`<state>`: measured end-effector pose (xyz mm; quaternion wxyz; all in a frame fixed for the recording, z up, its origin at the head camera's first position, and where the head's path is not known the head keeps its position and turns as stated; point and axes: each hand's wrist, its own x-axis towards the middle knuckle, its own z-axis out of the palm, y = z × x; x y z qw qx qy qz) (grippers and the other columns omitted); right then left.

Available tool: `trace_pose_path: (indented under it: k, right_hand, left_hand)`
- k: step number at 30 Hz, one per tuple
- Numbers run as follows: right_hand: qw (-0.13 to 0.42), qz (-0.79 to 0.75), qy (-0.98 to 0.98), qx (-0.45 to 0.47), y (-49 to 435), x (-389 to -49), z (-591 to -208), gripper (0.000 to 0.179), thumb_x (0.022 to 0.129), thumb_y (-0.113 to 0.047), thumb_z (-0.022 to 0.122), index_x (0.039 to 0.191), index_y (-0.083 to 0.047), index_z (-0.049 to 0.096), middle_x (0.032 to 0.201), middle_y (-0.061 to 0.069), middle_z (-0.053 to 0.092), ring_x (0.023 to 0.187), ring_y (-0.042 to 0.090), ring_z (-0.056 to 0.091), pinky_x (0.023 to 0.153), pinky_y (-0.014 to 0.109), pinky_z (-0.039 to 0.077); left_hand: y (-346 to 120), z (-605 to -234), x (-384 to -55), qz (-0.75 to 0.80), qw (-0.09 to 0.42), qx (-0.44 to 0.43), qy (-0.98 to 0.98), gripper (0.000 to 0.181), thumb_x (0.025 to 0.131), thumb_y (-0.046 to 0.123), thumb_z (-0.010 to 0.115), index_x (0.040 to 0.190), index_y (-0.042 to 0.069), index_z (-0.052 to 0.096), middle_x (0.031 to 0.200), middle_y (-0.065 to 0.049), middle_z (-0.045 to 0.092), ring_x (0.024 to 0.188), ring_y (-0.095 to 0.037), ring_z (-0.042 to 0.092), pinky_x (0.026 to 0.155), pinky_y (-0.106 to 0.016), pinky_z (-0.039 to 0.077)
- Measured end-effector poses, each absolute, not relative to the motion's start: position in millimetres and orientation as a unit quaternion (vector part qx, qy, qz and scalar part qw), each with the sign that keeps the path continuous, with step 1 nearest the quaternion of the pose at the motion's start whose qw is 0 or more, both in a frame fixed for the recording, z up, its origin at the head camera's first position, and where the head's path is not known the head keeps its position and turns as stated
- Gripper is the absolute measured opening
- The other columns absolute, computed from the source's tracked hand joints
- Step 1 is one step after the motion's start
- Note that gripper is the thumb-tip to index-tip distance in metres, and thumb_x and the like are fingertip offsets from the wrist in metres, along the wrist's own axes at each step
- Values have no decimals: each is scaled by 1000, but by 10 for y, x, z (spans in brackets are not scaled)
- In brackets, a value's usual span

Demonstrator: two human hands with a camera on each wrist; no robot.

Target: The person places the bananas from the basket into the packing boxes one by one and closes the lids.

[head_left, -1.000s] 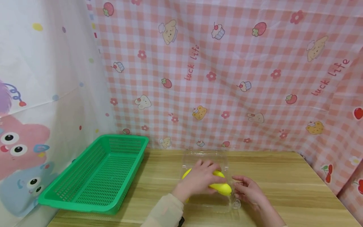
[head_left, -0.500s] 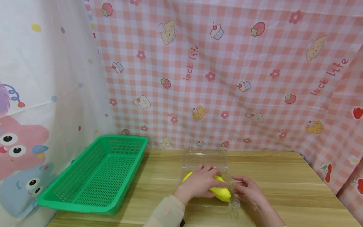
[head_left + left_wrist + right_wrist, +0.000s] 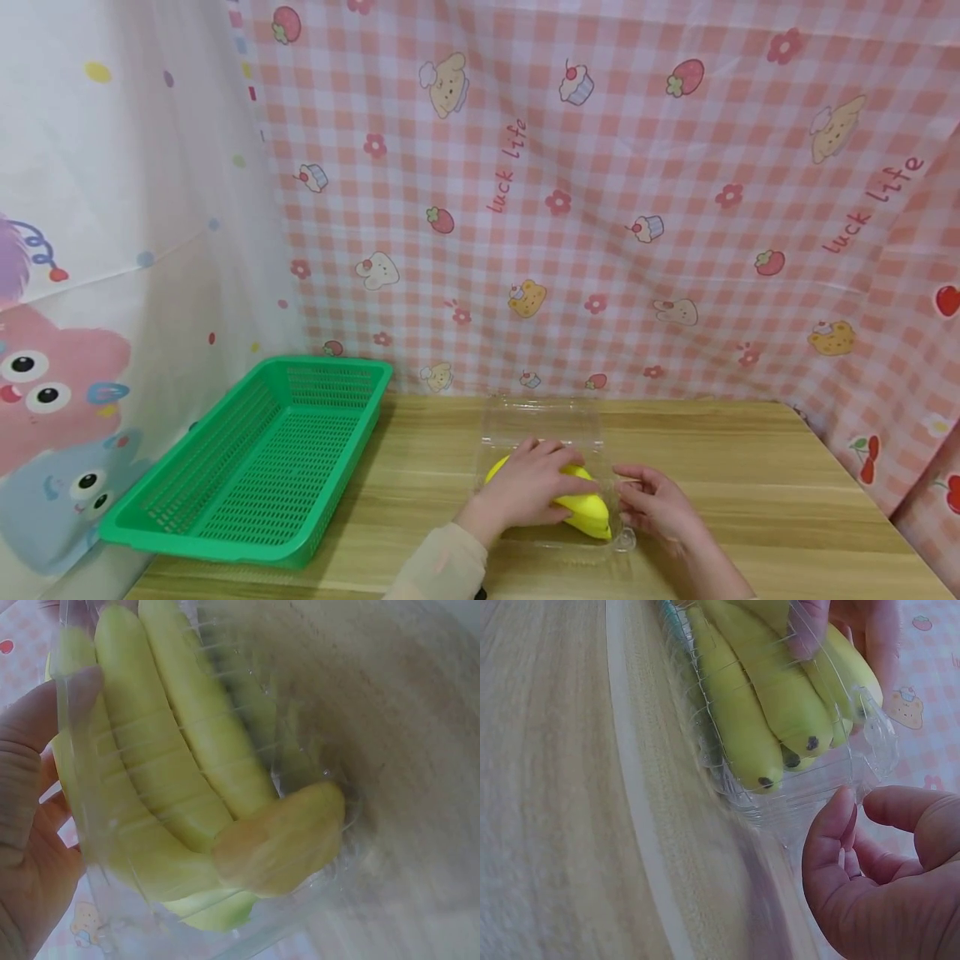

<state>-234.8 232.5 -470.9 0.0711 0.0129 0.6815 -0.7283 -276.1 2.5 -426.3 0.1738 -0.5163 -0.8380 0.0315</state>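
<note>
A bunch of yellow bananas (image 3: pixel 587 512) lies in a clear plastic box (image 3: pixel 542 421) whose lid is folded back toward the curtain. From above, my left hand (image 3: pixel 517 492) grips the bananas, fingers over the far side and thumb on the near side. Through the clear wall, the left wrist view shows several bananas (image 3: pixel 150 750) lying side by side and joined at the stem. My right hand (image 3: pixel 660 504) pinches the right edge of the box between thumb and forefinger. In the right wrist view the dark banana tips (image 3: pixel 739 720) point toward that hand (image 3: pixel 900 862).
On the left of the wooden table (image 3: pixel 712 450) stands a green perforated basket (image 3: pixel 277 467) with nothing in it. A pink checked curtain (image 3: pixel 562 250) hangs along the back edge, and a white patterned curtain (image 3: pixel 172 208) hangs on the left.
The bananas' right end has come down and toward the near side of the box, with my left hand shifting slightly along. My right hand has stayed at the box edge.
</note>
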Motion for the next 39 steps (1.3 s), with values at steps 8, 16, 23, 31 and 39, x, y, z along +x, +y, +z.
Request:
trace_pose_path:
  k: [8, 16, 23, 31, 39]
  right_hand:
    - [71, -727, 683, 14, 2329, -2344, -4709, 49, 98, -1, 56, 137, 18, 35, 90, 4, 56, 75, 12, 57, 64, 23, 54]
    - [72, -727, 683, 11, 2331, -2348, -4709, 48, 98, -1, 56, 137, 18, 36, 89, 4, 55, 74, 11, 56, 64, 24, 54]
    - [74, -728, 681, 14, 2334, -2347, -4706, 47, 98, -1, 56, 137, 17, 37, 89, 3, 55, 74, 11, 56, 64, 23, 54]
    - [71, -724, 686, 24, 2332, -2352, -4702, 46, 97, -1, 57, 136, 16, 39, 89, 4, 54, 75, 12, 57, 65, 24, 55]
    - [68, -723, 688, 19, 2339, -2350, -4685, 48, 96, 0, 57, 136, 17, 37, 90, 5, 54, 74, 14, 57, 65, 24, 55]
  left_hand:
    - [9, -4297, -2732, 12, 207, -524, -826, 47, 86, 46, 75, 130, 37, 64, 131, 7, 59, 122, -14, 49, 95, -37, 43]
    - [-33, -4259, -2658, -8, 232, -518, -824, 45, 86, 46, 75, 129, 35, 66, 127, 8, 61, 122, -13, 51, 96, -37, 43]
    - [-150, -4198, -2626, -53, 234, -490, -838, 40, 88, 42, 74, 126, 30, 68, 126, 5, 63, 119, -13, 54, 102, -41, 42]
    - [-300, -4195, -2651, -139, 241, -436, -856, 35, 87, 33, 77, 120, 21, 72, 117, 2, 68, 111, -16, 61, 95, -41, 47]
    - [-448, -4195, -2696, -248, 209, -368, -871, 39, 87, 25, 77, 122, 13, 69, 117, -2, 69, 108, -20, 62, 94, -41, 51]
